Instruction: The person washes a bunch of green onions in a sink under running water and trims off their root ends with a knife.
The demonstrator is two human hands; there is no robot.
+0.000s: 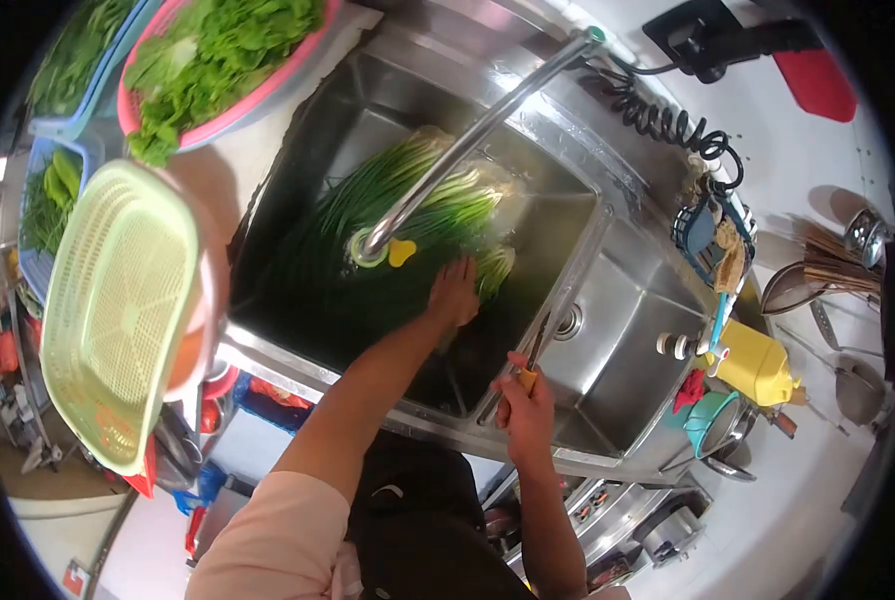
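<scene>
My left hand [454, 292] reaches down into the left sink basin, its fingers stretched out against the green onions [427, 195]. These lie in water in a loose heap, white root ends to the right and long green leaves to the left. A smaller bunch of green onions [495, 272] sits just right of my fingertips. Over the divider between the basins, my right hand [527, 405] is closed around the yellow-orange handle of a small knife [537, 350]. Its dark, narrow blade points up and away from me.
A faucet [477, 130] arches over the left basin, with a yellow piece [401, 252] at its spout. To the left stand a pale green basket [132, 300] and a pink-rimmed basket [312, 30] of leafy greens. A yellow jug [752, 362] is beyond the right basin [632, 330].
</scene>
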